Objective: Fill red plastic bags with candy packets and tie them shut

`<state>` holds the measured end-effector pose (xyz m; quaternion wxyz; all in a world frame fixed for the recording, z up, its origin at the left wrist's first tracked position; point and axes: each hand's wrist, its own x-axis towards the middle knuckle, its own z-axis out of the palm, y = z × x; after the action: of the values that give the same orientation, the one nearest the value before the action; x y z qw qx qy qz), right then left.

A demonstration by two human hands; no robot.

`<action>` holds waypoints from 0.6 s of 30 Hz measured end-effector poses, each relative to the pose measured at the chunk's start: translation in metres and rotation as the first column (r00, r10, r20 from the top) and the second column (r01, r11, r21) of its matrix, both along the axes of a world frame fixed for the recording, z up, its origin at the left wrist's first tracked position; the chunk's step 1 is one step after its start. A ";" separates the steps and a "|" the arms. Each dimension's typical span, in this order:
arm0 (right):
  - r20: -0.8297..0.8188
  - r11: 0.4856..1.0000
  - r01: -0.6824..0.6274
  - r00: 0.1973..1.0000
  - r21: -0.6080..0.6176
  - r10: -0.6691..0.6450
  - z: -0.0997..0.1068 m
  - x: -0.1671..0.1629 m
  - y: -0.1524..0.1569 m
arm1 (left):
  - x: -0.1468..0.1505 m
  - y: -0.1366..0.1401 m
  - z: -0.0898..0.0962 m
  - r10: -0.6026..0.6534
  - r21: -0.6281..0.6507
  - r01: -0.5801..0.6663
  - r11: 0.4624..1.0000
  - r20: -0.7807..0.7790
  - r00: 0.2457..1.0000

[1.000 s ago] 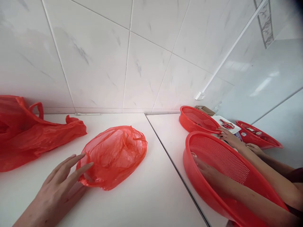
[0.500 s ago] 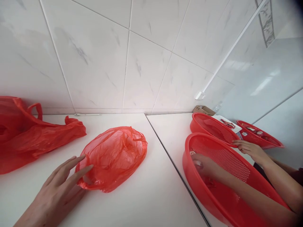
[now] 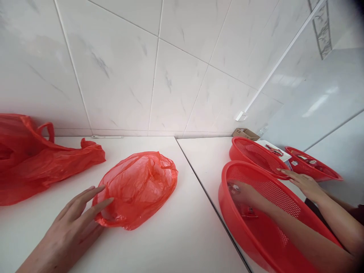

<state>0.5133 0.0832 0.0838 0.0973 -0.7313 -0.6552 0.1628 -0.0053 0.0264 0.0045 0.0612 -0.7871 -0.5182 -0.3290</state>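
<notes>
A thin red plastic bag lies on the white table with its mouth spread into an oval. At the bag's near left rim rests my left hand, index finger and thumb extended and apart, fingertips touching the plastic. My right arm reaches into a large red perforated basket on the right. Inside, my right hand has its fingers curled at the far left wall around something small and shiny, too blurred to name. Below it on the basket floor lies a small clear-and-red packet.
Another red bag lies crumpled at the left. Behind my basket stand a second red basket and a third with small items. A co-worker's hand is at the second basket's rim. A cardboard box sits by the wall.
My right hand has shifted slightly within the basket, and the packet below it shows more plainly. The co-worker's hand has moved a little. My left hand stays at the bag.
</notes>
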 end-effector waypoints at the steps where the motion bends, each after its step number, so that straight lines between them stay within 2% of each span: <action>1: -0.016 1.000 -0.021 1.000 -0.005 0.021 -0.002 -0.003 0.000 | 0.000 0.001 0.000 0.005 -0.007 -0.005 1.000 0.005 1.000; 7: -0.048 0.998 -0.061 0.997 -0.028 0.059 0.001 -0.018 0.003 | -0.005 0.005 -0.003 -0.034 0.057 0.036 0.998 -0.027 0.999; 14: -0.005 0.996 -0.042 0.999 -0.083 0.041 0.017 -0.038 0.002 | -0.006 0.003 -0.006 -0.031 -0.004 0.031 1.000 -0.038 0.999; 18: 0.050 0.995 -0.014 0.999 -0.099 0.019 0.022 -0.044 0.003 | 0.000 -0.003 0.001 -0.052 -0.003 0.052 0.999 -0.004 0.999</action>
<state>0.4695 0.0860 0.1056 0.0430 -0.7336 -0.6547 0.1770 -0.0055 0.0238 0.0050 0.0524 -0.8010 -0.4979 -0.3283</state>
